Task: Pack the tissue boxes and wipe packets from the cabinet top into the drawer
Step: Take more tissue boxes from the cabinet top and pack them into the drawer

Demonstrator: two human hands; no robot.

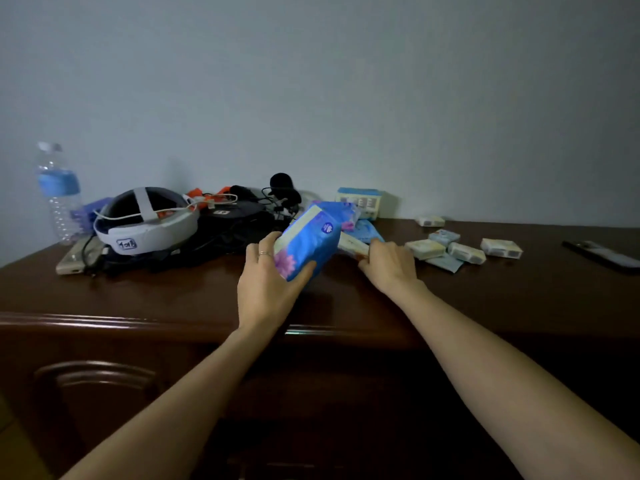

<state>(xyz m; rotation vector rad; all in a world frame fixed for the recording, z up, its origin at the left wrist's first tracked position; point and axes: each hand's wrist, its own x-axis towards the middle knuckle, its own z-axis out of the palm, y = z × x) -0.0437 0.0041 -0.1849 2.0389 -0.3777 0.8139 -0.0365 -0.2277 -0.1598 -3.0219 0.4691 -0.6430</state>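
Tissue pack (308,242) tilted | gripped in left hand (266,282) | above cabinet top (173,292)

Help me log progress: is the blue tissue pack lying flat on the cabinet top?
No, the left hand grips the blue tissue pack and holds it tilted above the cabinet top.
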